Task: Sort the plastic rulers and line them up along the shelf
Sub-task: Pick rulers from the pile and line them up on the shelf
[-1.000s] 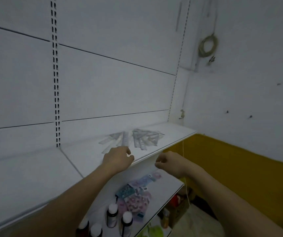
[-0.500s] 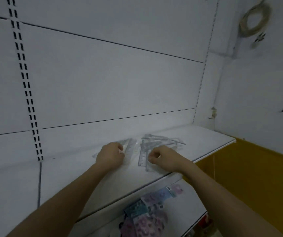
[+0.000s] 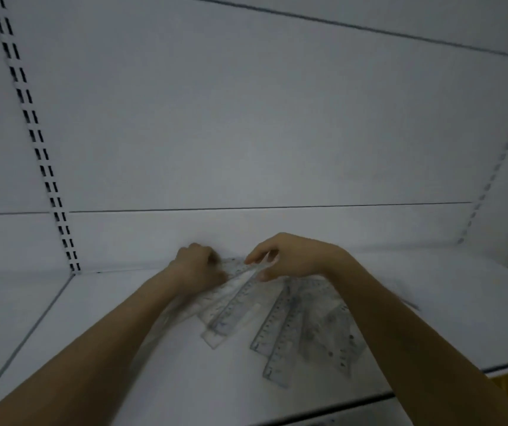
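Clear plastic rulers (image 3: 280,321) lie fanned on the white shelf (image 3: 123,348), long axes converging away from its front edge toward both hands. Left hand (image 3: 199,267), fingers curled, and right hand (image 3: 286,256), pinching, grip the far ends; the right-hand cluster lies under the right forearm.

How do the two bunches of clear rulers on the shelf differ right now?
The left bunch has both hands on its far end: the left hand and right hand curl their fingers onto it. The right bunch lies untouched. The left bunch leans left toward the near edge; the right bunch fans wider and reaches nearer the shelf front. Both are transparent with dark markings and lie flat, overlapping.
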Demonstrator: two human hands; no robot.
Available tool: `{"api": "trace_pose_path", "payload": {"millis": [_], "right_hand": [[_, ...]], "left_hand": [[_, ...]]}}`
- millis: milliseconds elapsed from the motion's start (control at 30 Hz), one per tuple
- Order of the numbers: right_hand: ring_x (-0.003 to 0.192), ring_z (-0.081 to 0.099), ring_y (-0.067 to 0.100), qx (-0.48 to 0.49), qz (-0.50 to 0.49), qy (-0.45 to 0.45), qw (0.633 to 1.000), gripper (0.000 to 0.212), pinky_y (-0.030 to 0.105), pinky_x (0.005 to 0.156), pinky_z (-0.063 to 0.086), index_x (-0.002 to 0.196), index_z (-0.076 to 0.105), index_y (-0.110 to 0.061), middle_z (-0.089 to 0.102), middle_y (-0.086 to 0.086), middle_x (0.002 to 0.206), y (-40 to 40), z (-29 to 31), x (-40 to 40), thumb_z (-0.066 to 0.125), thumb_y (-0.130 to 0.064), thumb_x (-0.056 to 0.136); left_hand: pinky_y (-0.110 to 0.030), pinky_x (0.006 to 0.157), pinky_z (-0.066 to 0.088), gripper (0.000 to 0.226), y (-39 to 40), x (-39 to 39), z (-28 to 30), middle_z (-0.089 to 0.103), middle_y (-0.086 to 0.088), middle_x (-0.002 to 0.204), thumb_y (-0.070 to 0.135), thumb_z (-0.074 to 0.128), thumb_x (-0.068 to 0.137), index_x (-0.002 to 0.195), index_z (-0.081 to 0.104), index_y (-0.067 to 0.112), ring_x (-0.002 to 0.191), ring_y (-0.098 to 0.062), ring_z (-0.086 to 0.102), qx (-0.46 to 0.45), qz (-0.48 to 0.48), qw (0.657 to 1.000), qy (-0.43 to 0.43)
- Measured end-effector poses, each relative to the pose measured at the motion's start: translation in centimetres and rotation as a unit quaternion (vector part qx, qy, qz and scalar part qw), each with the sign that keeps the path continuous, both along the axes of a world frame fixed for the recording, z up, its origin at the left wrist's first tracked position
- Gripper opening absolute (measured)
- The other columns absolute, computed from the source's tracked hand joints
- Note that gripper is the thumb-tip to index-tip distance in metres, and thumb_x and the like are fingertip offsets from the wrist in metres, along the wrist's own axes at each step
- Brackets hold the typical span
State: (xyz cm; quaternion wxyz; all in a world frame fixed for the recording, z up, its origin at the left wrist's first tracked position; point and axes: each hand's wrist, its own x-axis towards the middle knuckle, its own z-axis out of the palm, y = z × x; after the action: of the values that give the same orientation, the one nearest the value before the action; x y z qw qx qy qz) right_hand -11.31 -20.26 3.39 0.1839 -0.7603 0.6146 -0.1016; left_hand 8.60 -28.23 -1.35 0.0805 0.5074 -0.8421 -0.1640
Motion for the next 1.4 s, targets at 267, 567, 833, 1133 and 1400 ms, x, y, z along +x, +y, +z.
{"api": "trace_pose_path", "payload": {"millis": [267,567,833,1133,1400], "right_hand": [[0.111,0.047,0.007,0.04,0.102,0.017,0.994,0.036,0.028,0.098,0.041,0.116,0.065,-0.036,0.051,-0.012,0.12,-2.9,-2.0,-0.7,0.075,-0.036,0.081],[0.099,0.051,0.002,0.041,0.104,-0.005,0.994,0.024,0.03,0.089,0.047,0.096,0.066,-0.037,0.055,-0.019,0.104,-2.8,-2.8,-2.0,0.079,-0.038,0.076],[0.081,0.065,0.015,0.012,0.109,-0.084,0.99,0.014,0.039,0.082,0.055,0.079,0.067,-0.023,0.069,-0.003,0.084,-2.4,-2.2,-1.7,0.08,-0.02,0.074],[0.054,0.062,0.016,-0.107,0.071,-0.232,0.964,0.012,0.035,0.065,0.054,0.093,0.069,-0.027,0.066,-0.004,0.079,-2.4,-1.5,-0.8,0.063,-0.016,0.091],[0.105,0.057,0.006,-0.178,0.002,-0.211,0.961,0.03,0.03,0.097,0.045,0.127,0.06,-0.032,0.062,-0.012,0.117,-2.5,-2.3,-0.4,0.044,-0.034,0.101]], "left_hand": [[-0.02,0.089,0.044,0.047,0.0,1.6,-0.2,0.06,0.007,0.118,0.033,0.072,0.081,0.125,0.058,0.025,0.101,-0.008,0.056,0.028,0.014,0.995,0.097],[-0.009,0.065,0.047,0.038,0.1,1.5,-0.2,0.069,-0.004,0.095,0.002,0.076,0.076,0.108,0.067,0.02,0.082,-0.016,0.066,0.073,0.074,0.96,0.26],[-0.021,0.066,0.054,0.007,-0.2,2.5,0.6,0.074,-0.011,0.086,0.006,0.069,0.085,0.09,0.073,0.009,0.069,-0.014,0.065,0.11,0.072,0.94,0.315],[-0.034,0.064,0.058,0.049,0.8,3.1,2.2,0.064,-0.008,0.103,-0.01,0.058,0.087,0.123,0.06,0.023,0.073,-0.028,0.068,0.113,0.01,0.929,0.352],[-0.022,0.065,0.05,0.037,2.4,3.5,1.2,0.057,0.0,0.096,0.014,0.062,0.091,0.121,0.052,0.034,0.064,-0.009,0.06,0.001,0.045,0.974,0.221]]}}
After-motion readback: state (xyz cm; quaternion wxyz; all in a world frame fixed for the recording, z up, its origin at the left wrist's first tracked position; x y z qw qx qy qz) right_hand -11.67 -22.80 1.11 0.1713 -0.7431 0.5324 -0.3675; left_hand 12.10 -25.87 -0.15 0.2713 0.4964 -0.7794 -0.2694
